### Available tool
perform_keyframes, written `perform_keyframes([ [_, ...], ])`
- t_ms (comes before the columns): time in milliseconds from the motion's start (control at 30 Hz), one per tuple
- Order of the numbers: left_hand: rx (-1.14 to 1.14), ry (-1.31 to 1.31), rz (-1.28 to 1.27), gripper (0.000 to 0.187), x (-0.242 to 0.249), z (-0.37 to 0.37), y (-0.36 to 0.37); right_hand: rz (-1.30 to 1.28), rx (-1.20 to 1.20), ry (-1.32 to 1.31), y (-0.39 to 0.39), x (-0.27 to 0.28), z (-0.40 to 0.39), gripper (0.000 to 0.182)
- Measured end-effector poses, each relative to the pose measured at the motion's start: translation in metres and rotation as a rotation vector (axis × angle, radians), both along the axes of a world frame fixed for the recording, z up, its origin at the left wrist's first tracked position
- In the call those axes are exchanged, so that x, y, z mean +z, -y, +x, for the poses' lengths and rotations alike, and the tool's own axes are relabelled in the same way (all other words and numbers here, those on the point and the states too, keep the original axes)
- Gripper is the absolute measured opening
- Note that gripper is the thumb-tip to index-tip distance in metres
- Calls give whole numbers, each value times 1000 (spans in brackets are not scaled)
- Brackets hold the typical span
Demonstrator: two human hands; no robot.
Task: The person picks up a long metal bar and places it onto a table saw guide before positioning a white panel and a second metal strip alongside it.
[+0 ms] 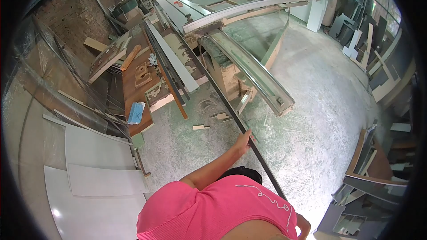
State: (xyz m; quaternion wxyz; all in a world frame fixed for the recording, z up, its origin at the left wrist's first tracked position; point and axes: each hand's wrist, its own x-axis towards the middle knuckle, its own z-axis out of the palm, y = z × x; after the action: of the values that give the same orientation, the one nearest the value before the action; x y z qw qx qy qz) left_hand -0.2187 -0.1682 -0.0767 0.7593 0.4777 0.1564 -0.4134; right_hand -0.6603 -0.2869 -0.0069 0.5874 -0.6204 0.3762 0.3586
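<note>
A long dark strip [222, 100] runs diagonally from the saw table at the back, past the front of my body and down towards my right side. My left hand [244, 142] is wrapped round it at about its middle. My right arm bends back at the lower right, and my right hand is out of sight behind my body. Beyond my left hand, the strip's far part passes beside the sliding saw table [178, 11] and under the long metal fence [249, 10].
A wooden bench [144, 90] with long strips and a blue mask [136, 113] stands on the left. A metal rail [249, 69] juts towards me. Small wood pieces [201, 127] lie on the floor. White panels [95, 151] are at left, offcuts [376, 169] at right.
</note>
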Motion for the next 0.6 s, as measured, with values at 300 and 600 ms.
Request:
perform_keyframes([
  [300,-7,92,-42,30,5,46,-9,-24,-245,137,-3,14,50,36],
  [600,-113,319,185,70,35,22,-19,19,-352,180,-18,7,78,37],
])
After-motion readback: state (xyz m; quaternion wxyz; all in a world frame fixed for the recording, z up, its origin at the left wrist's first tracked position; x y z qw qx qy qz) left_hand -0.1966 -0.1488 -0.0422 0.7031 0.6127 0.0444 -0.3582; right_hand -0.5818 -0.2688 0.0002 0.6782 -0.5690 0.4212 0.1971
